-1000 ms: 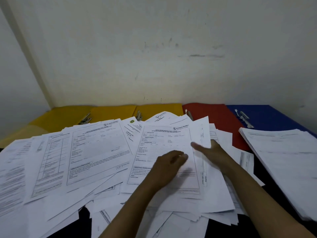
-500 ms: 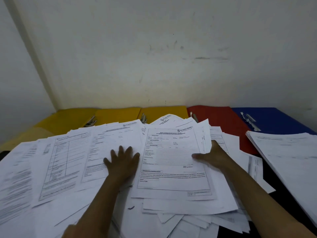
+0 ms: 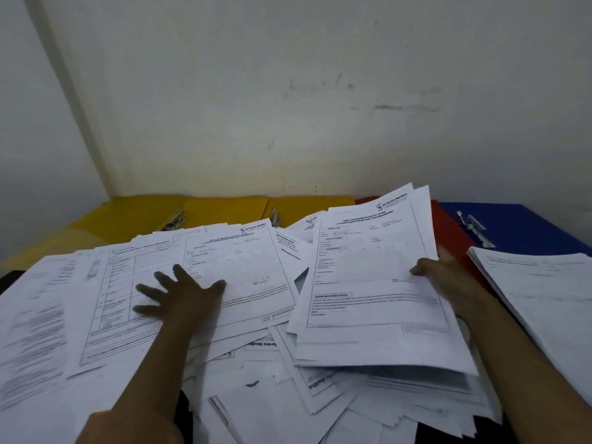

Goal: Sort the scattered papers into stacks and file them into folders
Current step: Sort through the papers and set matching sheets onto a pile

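Note:
White printed forms lie scattered and overlapping across the dark table (image 3: 12,277). My left hand (image 3: 179,296) lies flat with fingers spread on the forms at centre left (image 3: 243,270). My right hand (image 3: 448,280) grips the right edge of a bundle of forms (image 3: 368,283), thumb on top, and holds it lifted and tilted above the pile. Along the wall lie open folders: yellow folders (image 3: 224,209) at the left, a red folder (image 3: 448,232) and a blue folder (image 3: 528,225) at the right.
A separate stack of papers (image 3: 544,290) sits at the right, overlapping the blue folder. Metal fasteners (image 3: 174,221) show in the folders. A white wall rises right behind the folders. Loose sheets (image 3: 272,395) hang near the table's front edge.
My right hand has lifted the bundle of forms and carried it to the right. My left hand has slid further left across the forms with its fingers spread wider.

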